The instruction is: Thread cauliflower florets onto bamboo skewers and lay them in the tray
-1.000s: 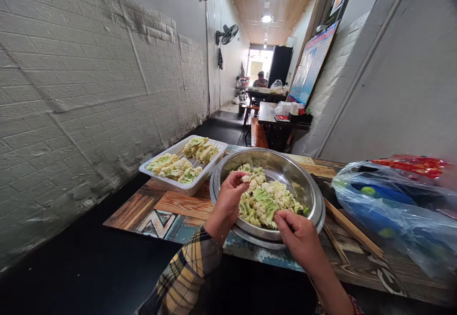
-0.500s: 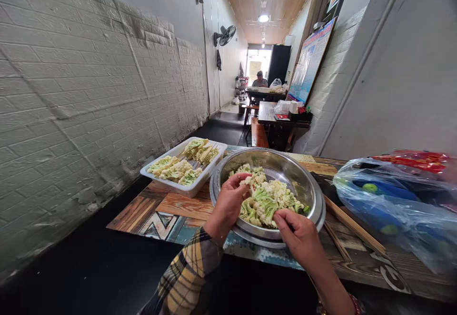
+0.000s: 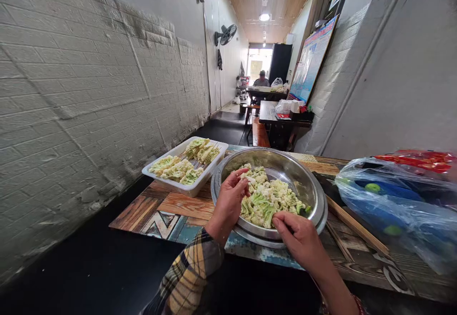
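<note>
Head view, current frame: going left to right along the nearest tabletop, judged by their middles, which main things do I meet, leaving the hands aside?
White tray → metal bowl → wooden sticks → clear plastic bag.

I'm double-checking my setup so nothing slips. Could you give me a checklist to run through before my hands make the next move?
1. Steel bowl upright, cauliflower florets inside: ok.
2. Left hand over the bowl: ok. Exactly what it grips: cannot tell.
3. Right hand at the bowl's near side: ok. Whether it pinches anything: cannot tell.
4. White plastic tray to the left of the bowl, bearing skewered cauliflower: ok.
5. Wooden skewers lying to the right of the bowl: ok.
6. Plaid sleeve outside the bowl: ok.
</note>
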A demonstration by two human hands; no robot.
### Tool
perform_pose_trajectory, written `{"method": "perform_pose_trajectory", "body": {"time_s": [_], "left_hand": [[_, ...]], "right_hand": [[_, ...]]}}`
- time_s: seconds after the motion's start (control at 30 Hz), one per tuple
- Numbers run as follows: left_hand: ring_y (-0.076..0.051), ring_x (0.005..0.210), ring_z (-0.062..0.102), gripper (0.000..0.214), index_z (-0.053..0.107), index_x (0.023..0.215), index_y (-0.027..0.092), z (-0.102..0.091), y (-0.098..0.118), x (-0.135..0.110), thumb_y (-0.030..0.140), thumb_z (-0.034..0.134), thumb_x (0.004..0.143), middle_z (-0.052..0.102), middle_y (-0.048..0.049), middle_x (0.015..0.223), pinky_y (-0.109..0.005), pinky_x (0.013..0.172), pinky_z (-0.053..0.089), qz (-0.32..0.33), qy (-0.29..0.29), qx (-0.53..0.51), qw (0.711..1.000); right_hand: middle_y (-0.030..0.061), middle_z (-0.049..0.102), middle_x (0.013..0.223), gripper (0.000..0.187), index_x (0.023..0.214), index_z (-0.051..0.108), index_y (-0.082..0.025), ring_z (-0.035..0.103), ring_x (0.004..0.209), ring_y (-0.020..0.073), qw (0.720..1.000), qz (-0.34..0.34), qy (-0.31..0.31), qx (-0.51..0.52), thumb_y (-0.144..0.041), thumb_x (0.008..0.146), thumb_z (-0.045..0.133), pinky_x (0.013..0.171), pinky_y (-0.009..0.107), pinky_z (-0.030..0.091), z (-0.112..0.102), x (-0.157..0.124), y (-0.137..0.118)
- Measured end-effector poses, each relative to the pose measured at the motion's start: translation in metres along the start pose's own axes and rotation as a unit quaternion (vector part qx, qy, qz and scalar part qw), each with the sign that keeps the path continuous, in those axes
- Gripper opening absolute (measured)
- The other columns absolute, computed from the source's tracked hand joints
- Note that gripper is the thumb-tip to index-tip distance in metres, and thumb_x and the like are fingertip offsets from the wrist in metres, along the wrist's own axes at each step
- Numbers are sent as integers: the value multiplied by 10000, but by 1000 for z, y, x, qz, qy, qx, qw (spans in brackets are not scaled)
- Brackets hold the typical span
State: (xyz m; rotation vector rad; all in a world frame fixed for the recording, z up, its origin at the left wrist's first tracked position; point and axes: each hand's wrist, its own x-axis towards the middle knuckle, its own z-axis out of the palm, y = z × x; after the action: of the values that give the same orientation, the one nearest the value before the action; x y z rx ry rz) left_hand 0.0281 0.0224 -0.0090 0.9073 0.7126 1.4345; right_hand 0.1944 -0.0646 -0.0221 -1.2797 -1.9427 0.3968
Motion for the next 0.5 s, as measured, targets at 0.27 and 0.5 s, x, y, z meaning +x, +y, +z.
{"method": "perform_pose_trajectory", "body": {"time_s": [0.27, 0.5], "left_hand": [[-79, 638, 539, 306, 629, 1002, 151, 1, 5, -3, 210, 672, 705, 578, -8, 808, -222, 600, 456, -17, -16, -63, 998], [-79, 625, 559, 365, 645, 1022, 139, -2, 3, -1, 206, 719, 670, 607, -13, 828, -229, 600, 453, -15, 0, -74, 997]], "right_hand": [[-19, 561, 651, 296, 736, 560, -196, 556, 629, 132, 999, 29, 1, -15, -316, 946, 388, 607, 230, 368, 3, 3, -2], [-23, 535, 638, 315, 722, 551, -194, 535, 617, 128, 999, 41, -1, -1, -344, 947, 389, 598, 229, 362, 3, 3, 0]]}}
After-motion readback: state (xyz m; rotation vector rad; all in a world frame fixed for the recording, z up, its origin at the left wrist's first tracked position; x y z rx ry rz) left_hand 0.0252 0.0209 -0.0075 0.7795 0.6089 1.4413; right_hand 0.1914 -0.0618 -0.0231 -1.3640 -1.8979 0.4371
